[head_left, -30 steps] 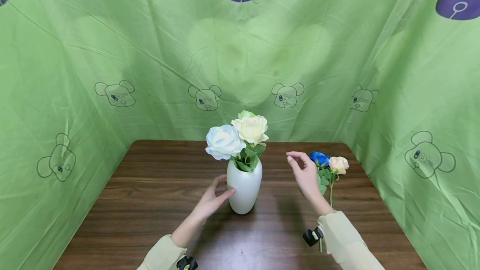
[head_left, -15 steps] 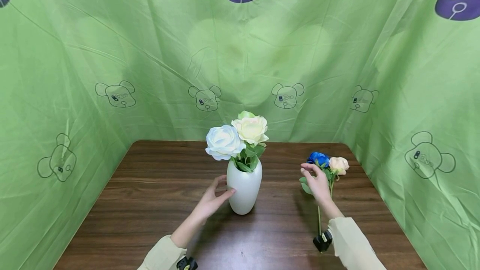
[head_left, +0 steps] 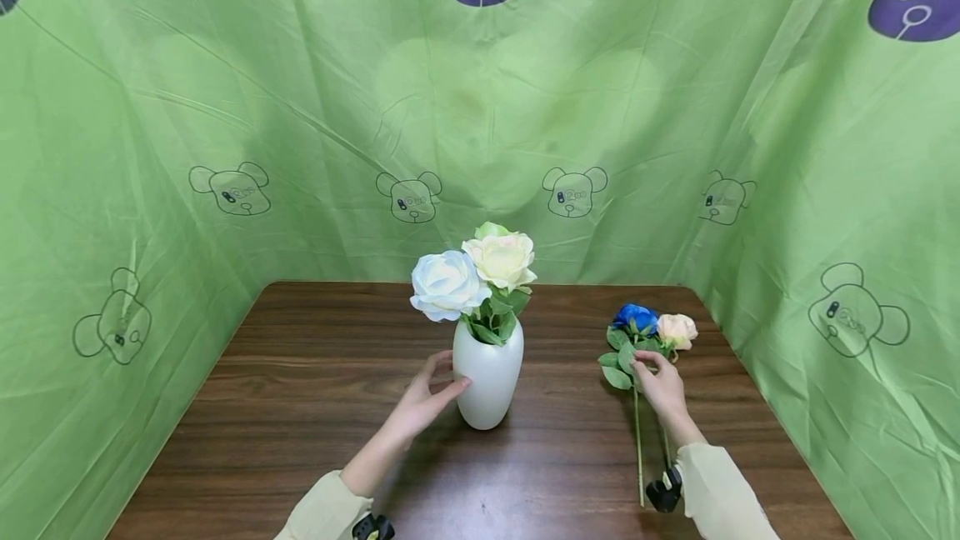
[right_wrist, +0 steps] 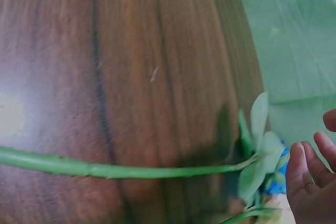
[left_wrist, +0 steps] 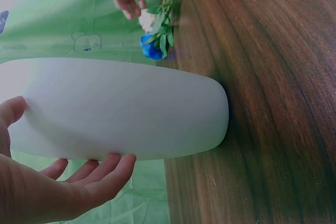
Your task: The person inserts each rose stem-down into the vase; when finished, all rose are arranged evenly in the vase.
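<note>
A white vase (head_left: 487,377) stands upright on the table, holding a pale blue rose (head_left: 448,284) and a cream rose (head_left: 501,258). My left hand (head_left: 427,398) holds the vase's left side, thumb at the front and fingers around the side, also visible in the left wrist view (left_wrist: 79,182). To the right lie a blue rose (head_left: 636,317) and a pale pink rose (head_left: 677,330), their green stems pointing toward me. Over their leaves (head_left: 617,377) hovers my right hand (head_left: 662,386), fingers loosely bent around nothing; the right wrist view shows those fingers (right_wrist: 296,169) beside the leaves.
The dark wooden table (head_left: 315,407) has green printed cloth (head_left: 480,123) hanging behind it and along both sides. Both wrists carry small black cameras, the right one (head_left: 664,490) close to the rose stems.
My right hand has moved right and toward me, from left of the blue rose to over the loose roses' leaves. The left hand and vase stay put.
</note>
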A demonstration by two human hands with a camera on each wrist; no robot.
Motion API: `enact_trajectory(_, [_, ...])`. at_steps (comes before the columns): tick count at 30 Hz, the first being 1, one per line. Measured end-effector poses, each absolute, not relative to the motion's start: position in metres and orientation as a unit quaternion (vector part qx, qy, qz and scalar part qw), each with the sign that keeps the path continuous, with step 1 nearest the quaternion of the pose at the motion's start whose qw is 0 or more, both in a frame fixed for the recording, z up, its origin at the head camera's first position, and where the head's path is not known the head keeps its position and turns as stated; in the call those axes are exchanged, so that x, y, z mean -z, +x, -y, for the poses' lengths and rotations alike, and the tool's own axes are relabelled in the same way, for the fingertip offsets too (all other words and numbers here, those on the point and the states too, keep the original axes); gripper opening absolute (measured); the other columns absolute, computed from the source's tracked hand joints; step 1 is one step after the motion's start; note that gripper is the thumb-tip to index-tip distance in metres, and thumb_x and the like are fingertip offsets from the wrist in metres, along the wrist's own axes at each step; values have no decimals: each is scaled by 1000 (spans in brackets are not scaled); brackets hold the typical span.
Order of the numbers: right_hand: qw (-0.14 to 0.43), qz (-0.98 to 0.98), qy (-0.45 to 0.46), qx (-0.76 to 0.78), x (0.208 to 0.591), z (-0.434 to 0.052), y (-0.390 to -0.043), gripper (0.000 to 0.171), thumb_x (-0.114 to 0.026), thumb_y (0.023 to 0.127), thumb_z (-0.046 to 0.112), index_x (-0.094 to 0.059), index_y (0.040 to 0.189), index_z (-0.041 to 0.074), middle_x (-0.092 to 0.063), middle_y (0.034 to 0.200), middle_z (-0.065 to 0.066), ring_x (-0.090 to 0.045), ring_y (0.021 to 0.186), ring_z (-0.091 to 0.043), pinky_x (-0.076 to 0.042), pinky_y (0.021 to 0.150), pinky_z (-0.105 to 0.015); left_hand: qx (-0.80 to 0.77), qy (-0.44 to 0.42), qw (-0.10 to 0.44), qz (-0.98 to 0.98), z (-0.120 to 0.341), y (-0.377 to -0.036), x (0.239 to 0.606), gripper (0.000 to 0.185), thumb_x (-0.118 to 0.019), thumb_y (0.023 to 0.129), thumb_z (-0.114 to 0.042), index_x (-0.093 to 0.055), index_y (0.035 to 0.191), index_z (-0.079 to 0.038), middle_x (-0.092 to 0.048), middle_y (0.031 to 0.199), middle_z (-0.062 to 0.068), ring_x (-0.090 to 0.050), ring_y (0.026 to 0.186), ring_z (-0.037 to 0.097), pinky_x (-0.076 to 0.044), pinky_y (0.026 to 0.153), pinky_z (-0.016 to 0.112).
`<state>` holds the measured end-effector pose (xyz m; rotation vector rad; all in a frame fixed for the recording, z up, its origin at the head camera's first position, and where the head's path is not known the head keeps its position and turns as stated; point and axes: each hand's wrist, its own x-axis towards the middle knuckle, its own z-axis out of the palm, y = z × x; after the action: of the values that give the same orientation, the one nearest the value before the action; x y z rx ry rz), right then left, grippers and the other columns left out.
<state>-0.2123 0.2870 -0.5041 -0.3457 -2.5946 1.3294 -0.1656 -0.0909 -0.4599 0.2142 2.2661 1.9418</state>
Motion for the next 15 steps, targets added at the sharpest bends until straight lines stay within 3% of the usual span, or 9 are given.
enact_trajectory(9, [84,878,-145,-447,522,-298,-205,35,-55,88,14,-52,116,-7,-58,106,-27,-52,95,-34,-39,77,-36,-645,71,79,-757,92,-166,459,58,-62,88,-27,-36,134,-4,-42,128,24,-46,111,41,-44,87,46])
enact_trajectory(15, [72,878,-168,-442,532,-301,-200,38,-55,88,17,-50,117,-7,-57,107,-28,-55,88,-34,-43,67,-31,-645,70,80,-757,92,-165,459,58,-62,88,-28,-36,134,-4,-41,128,25,-46,111,41,-44,86,46])
